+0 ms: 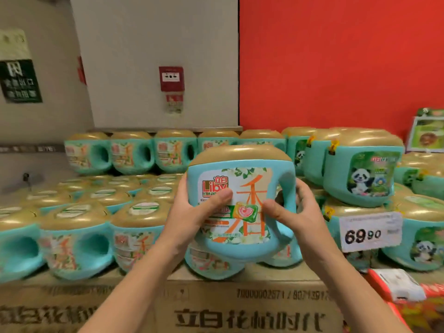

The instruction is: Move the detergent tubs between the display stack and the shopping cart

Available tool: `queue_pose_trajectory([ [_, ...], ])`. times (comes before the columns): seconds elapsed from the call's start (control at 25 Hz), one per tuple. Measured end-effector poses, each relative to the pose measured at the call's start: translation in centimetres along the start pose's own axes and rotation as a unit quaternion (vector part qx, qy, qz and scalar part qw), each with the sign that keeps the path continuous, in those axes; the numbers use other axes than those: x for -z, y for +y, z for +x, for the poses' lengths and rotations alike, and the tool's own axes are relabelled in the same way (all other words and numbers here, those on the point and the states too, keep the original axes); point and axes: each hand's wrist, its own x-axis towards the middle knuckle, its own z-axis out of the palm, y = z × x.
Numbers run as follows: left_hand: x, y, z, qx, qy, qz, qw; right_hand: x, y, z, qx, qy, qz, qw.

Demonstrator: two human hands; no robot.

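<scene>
I hold a teal detergent tub (pixel 242 179) with a gold lid and an orange-lettered Liby label in the air, in front of the display stack (pixel 101 212). My left hand (pixel 192 210) grips its left side, thumb across the label. On the other side, my right hand (pixel 295 210) grips the tub at its handle opening, thumb on the front. The stack holds several matching tubs in rows, two layers at the back. No shopping cart is in view.
Cardboard cartons (pixel 216 308) carry the stack along the near edge. Panda-label tubs (pixel 365 174) pile up on the right, with a 69.90 price tag (pixel 370 230). Behind stand a grey pillar with a red fire alarm (pixel 171 78) and a red wall (pixel 336 56).
</scene>
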Motion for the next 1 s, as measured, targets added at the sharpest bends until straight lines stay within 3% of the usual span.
queue_pose_trajectory([
  [0.28,4.4,-0.7,13.4,-0.008,-0.004,0.131,0.991,-3.8,1.5,13.4,0.013,-0.021,-0.075,0.997],
  [0.6,7.4,-5.8,24.9,0.021,0.014,0.195,0.981,-4.9,7.6,25.6,0.023,-0.048,-0.193,0.980],
  [1.0,8.6,-10.7,30.9,0.029,-0.002,0.221,0.975,-5.7,12.7,30.4,0.008,0.003,-0.326,0.945],
])
